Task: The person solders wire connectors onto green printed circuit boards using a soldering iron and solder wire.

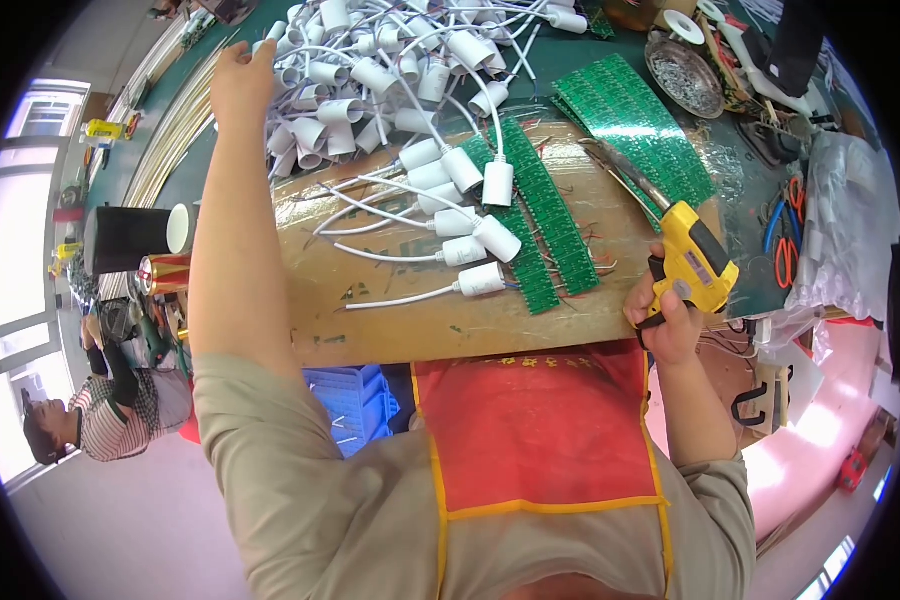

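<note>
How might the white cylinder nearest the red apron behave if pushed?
The white cylinder may roll, being round-sided. Its cord looks bendable yet springy, holding a gentle curve. Pushing could also tug the green circuit strip, since thin wires appear to join them.

The person wears a loose khaki shirt [340, 515], its short, creased left sleeve [255, 425] and right sleeve [715, 490] ending near the elbows. Over it goes a red apron [545, 440] with yellow binding [555, 505] along its edges, yellow straps and a line of small yellow lettering [540, 363]. Both forearms, the left hand [242, 88] and the right hand [673, 328] are bare.
</note>
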### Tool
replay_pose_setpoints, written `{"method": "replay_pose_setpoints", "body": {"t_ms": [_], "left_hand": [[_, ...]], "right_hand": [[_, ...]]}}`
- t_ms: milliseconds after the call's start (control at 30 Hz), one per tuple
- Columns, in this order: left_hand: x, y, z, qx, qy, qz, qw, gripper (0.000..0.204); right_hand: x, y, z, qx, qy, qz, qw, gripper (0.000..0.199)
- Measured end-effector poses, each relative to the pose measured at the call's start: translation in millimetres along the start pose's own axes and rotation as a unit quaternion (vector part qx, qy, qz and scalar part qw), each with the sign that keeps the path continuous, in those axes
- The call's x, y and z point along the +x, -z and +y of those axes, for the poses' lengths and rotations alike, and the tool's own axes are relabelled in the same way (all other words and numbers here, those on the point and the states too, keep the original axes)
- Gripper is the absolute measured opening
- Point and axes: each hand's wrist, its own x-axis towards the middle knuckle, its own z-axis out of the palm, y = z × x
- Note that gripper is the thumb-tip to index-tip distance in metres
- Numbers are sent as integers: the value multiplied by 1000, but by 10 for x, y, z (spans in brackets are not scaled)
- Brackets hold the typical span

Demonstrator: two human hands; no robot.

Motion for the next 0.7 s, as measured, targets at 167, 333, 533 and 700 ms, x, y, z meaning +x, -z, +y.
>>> {"method": "replay_pose_setpoints", "body": {"t_ms": [167, 333, 533, 700], "left_hand": [[45, 54, 49, 26, 10, -38, 999, 52], [-713, 654, 446, 22, -268, 137, 954, 28], [-2405, 1173, 813, -4, -428, -12, 904, 28], [-3435, 908, 978, -84, -360, -181, 911, 28]], "right_hand": [[-1, -55, 14, -15, 0, 19, 1000, 76], [0, -60, -32, -17, -9, 10, 1000, 77], [6, -97, -71, -19, 9, -14, 1000, 80], [-40, -70, -73, -37, 11, -36, 999, 80]]}}
